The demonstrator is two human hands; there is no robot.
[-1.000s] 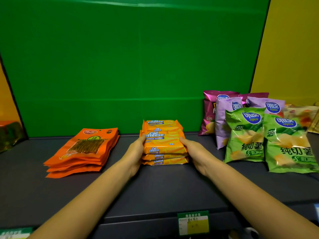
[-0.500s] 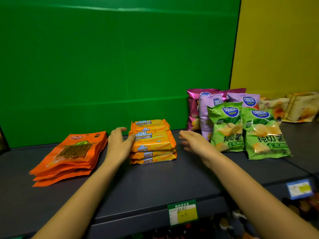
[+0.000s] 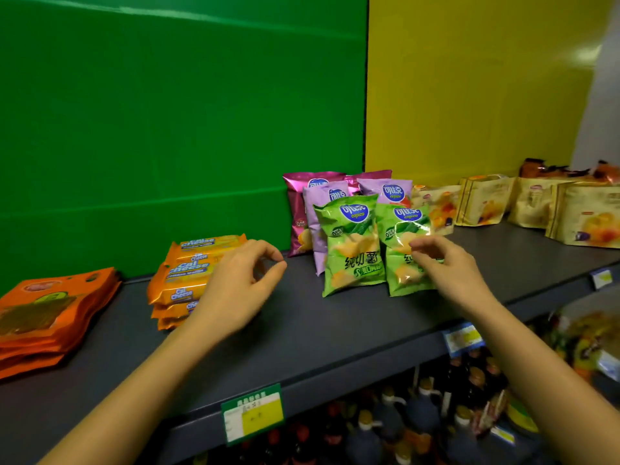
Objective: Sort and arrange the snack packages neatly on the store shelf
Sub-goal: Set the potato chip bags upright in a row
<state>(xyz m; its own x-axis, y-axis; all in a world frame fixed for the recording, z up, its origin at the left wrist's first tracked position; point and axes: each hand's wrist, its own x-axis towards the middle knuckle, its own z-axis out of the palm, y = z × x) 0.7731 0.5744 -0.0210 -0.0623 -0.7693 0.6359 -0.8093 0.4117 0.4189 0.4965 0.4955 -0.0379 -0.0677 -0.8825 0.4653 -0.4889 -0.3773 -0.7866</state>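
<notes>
A stack of orange Cal Cheese wafer packs [image 3: 183, 280] lies on the dark shelf [image 3: 302, 330]. My left hand [image 3: 240, 286] hovers just right of the stack, fingers loosely curled, holding nothing. Two green chip bags [image 3: 352, 243] stand upright side by side, with purple and magenta chip bags [image 3: 322, 199] behind them. My right hand [image 3: 446, 266] is in front of the right green bag [image 3: 402, 229], fingertips at its face; a firm hold is not visible. A pile of flat orange pouches [image 3: 50, 307] lies at the far left.
Beige snack bags [image 3: 536, 206] line the shelf to the right, under the yellow back panel. Price tags [image 3: 253, 414] hang on the shelf's front edge. Dark bottles [image 3: 419, 414] stand on the shelf below.
Both hands have left the Cal Cheese stack and moved right. The right hand now reaches the right green chip bag. My view has swung to the right.
</notes>
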